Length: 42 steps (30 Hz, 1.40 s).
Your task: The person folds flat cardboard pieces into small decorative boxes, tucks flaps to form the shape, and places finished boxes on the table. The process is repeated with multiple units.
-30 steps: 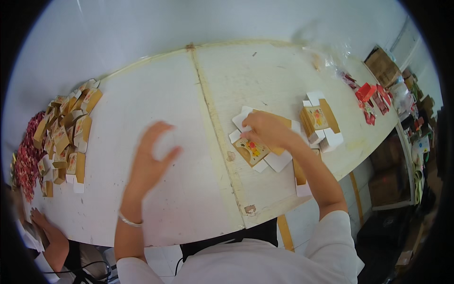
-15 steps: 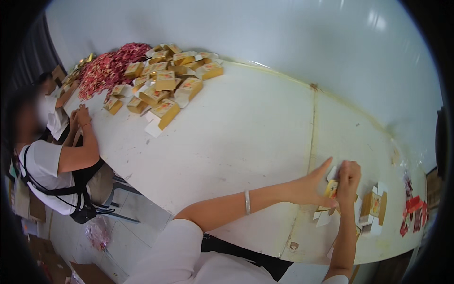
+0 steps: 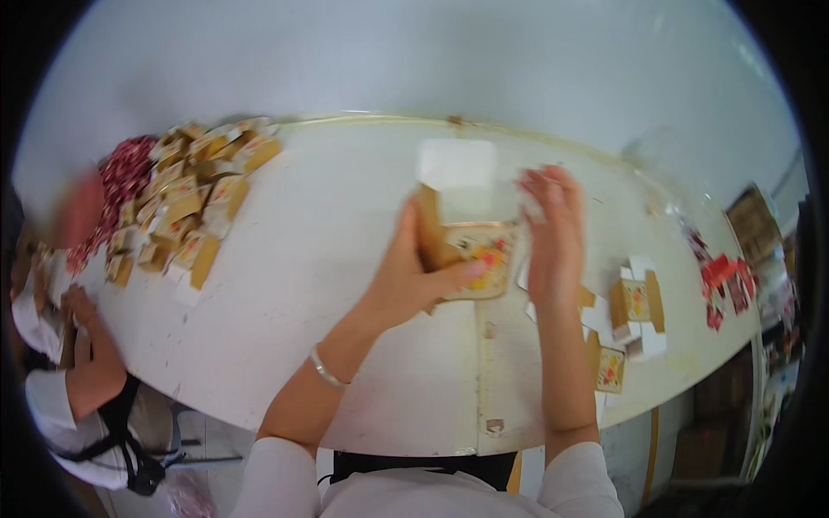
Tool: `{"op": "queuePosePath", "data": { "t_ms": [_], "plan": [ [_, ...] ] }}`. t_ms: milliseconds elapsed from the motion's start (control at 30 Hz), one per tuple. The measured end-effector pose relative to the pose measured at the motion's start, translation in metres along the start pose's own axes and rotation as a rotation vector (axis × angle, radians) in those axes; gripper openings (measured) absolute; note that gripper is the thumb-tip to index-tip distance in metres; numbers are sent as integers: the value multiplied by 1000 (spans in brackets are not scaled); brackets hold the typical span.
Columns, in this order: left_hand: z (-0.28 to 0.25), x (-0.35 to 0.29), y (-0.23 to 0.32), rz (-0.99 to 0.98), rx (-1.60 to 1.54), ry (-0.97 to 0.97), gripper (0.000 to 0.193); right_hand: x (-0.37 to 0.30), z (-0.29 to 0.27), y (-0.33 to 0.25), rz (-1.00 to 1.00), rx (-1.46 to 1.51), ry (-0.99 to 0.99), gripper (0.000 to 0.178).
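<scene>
A gold cardboard box (image 3: 496,263) with a floral print is up in front of me over the middle of the white table (image 3: 345,345). Its white end flap (image 3: 458,162) sticks out at the far end, smeared by motion. My left hand (image 3: 414,268) grips the box from its left side, with the thumb across the printed face. Just right of the box, my right hand (image 3: 554,220) is raised with its fingers stretched out, somewhat blurred, and nothing shows in it. Beyond my right forearm lie more gold boxes (image 3: 637,302) with white flaps unfolded.
At the far left, many gold boxes (image 3: 183,198) are heaped beside a pile of small red packets (image 3: 121,186). Several red packets (image 3: 730,281) lie near the right edge. A co-worker's arm (image 3: 95,363) rests at the left edge, and cardboard cartons (image 3: 756,220) stand beyond the right side.
My view has swung left. Both hands have come from the right part of the table to the middle, and the box is now lifted in my left hand. My right hand has opened.
</scene>
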<state>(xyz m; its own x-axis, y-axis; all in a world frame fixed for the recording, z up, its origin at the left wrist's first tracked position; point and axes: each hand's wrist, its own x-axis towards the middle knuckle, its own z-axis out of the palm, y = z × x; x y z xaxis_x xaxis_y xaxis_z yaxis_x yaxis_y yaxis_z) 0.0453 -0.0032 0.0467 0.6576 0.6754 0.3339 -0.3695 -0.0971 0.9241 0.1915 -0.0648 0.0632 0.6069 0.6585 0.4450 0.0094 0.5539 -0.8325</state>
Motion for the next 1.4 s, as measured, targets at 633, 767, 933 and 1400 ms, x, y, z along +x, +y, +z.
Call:
{"op": "queuePosePath", "data": {
  "t_ms": [633, 767, 933, 1400],
  "plan": [
    [-7, -1, 11, 124, 213, -31, 28, -18, 10, 11, 579, 465, -118, 34],
    [-21, -1, 11, 54, 321, -131, 28, -20, 12, 8, 585, 556, -213, 32],
    [-9, -3, 15, 80, 297, -25, 35, -21, 15, -2, 421, 473, -320, 31],
    [-6, -5, 18, 140, 236, -7, 69, -9, 4, 2, 225, 82, -484, 22]
  ]
}}
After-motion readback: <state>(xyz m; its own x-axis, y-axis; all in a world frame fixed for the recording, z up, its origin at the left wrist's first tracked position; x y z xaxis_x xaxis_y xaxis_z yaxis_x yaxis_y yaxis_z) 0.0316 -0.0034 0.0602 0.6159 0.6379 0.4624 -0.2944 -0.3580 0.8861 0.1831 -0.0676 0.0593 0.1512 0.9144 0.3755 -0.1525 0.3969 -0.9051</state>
